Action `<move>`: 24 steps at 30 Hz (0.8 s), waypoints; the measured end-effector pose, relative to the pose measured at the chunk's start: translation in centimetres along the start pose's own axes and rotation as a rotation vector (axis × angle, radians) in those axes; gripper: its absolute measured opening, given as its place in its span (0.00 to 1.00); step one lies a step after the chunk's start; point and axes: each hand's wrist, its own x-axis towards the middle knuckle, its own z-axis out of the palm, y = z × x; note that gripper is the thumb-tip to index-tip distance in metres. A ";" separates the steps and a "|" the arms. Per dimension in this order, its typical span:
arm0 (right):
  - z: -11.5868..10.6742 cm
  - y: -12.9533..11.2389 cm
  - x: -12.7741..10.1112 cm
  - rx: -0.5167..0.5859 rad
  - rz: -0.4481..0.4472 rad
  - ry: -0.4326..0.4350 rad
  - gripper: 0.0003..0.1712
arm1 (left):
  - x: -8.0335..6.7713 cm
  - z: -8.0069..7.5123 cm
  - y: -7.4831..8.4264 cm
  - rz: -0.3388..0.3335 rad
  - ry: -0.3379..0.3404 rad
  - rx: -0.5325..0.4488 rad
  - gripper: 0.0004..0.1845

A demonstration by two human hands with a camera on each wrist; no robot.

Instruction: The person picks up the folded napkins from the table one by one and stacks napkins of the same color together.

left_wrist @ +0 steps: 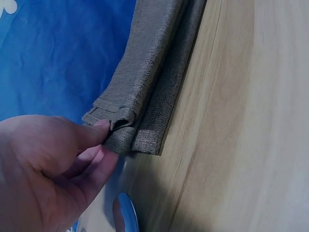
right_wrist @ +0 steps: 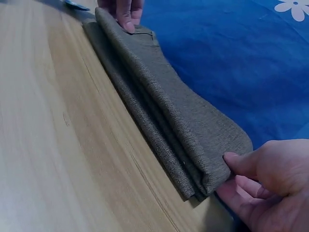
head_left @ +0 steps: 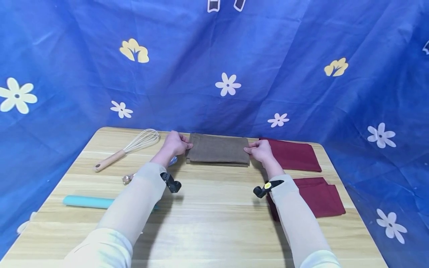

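A folded brown cloth (head_left: pixel 218 149) lies at the far middle of the wooden table (head_left: pixel 207 219). My left hand (head_left: pixel 175 143) pinches the top layers at its left end (left_wrist: pixel 118 130), thumb above and fingers under the fold. My right hand (head_left: pixel 259 149) pinches the cloth's right end (right_wrist: pixel 212 176) the same way. The upper fold is lifted slightly off the lower layers. In the right wrist view the left hand's fingers (right_wrist: pixel 123 12) show at the far end of the cloth (right_wrist: pixel 159 92).
Two dark red cloths lie to the right: one flat (head_left: pixel 293 154), one folded (head_left: pixel 318 197) nearer me. On the left are a whisk (head_left: pixel 129 149), a teal rolling pin (head_left: pixel 88 201) and a spoon (left_wrist: pixel 126 215). Blue flowered fabric (head_left: pixel 214 67) hangs behind the table.
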 end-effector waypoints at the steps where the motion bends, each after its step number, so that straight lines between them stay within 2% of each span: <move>1: 0.0 0.0 0.0 0.000 -0.002 -0.002 0.19 | 0.0 0.0 0.0 0.003 0.004 -0.004 0.14; 6: -0.2 0.2 -0.1 0.013 -0.005 -0.022 0.18 | 0.0 0.0 -0.2 0.013 0.000 -0.023 0.15; 12: -0.4 0.6 0.1 0.082 -0.029 -0.057 0.17 | 0.1 -0.1 -0.5 0.072 0.035 -0.046 0.12; 24: -1.1 0.4 0.0 0.135 -0.007 -0.067 0.16 | 0.0 -0.4 -0.4 0.075 0.035 -0.053 0.11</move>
